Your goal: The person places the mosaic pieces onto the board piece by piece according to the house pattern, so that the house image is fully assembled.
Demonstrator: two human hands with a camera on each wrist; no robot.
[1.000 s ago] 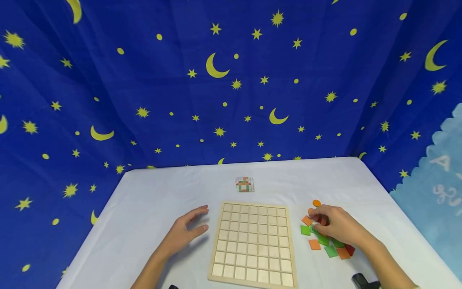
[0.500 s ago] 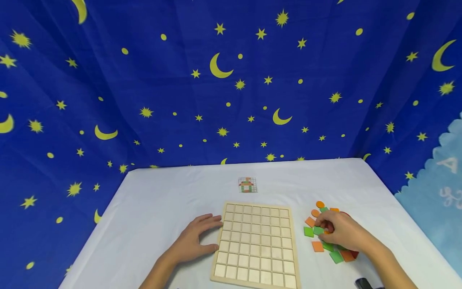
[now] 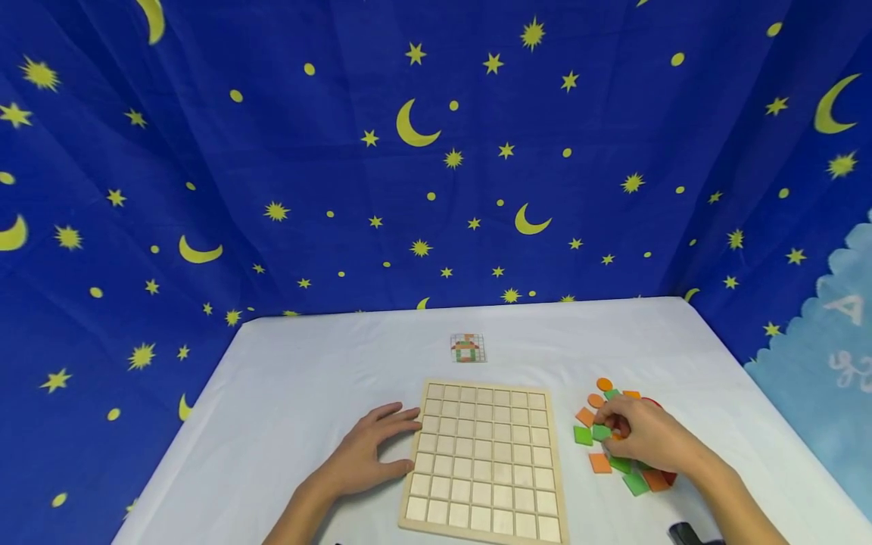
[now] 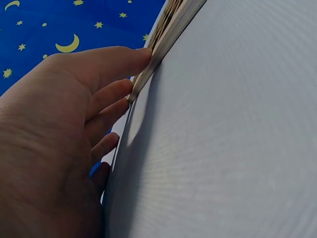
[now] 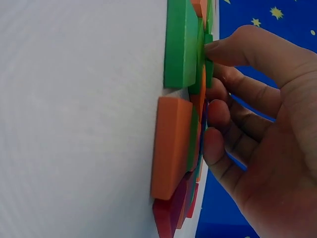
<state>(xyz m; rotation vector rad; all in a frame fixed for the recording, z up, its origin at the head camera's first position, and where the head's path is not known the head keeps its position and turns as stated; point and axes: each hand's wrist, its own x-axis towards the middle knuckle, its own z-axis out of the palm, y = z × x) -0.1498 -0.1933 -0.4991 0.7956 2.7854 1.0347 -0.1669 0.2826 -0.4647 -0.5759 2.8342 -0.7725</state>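
Observation:
A wooden grid board [image 3: 485,457] with square cells lies flat on the table in the head view. Along its left edge rests my left hand [image 3: 364,453], its fingertips and thumb touching the frame and its fingers extended. In the left wrist view, the thumb [image 4: 116,62] meets the board's rim [image 4: 171,37]. Over a loose pile of coloured tiles at the right is my right hand [image 3: 650,433], fingers curled. Its thumb and forefinger pinch a green tile [image 5: 209,69] at the pile; the hand hides part of the pile.
Orange tiles [image 3: 600,463], green tiles [image 3: 636,484] and orange discs [image 3: 604,384] lie around the right hand. A small card with a coloured grid picture [image 3: 468,348] lies beyond the board. Near the front right edge sits a black object [image 3: 683,533]. A blue starry cloth [image 3: 477,189] hangs behind.
My left hand has moved right, from beside the board onto its left edge. The right hand has stayed over the pile, its fingers shifting slightly. The head view has shifted a little.

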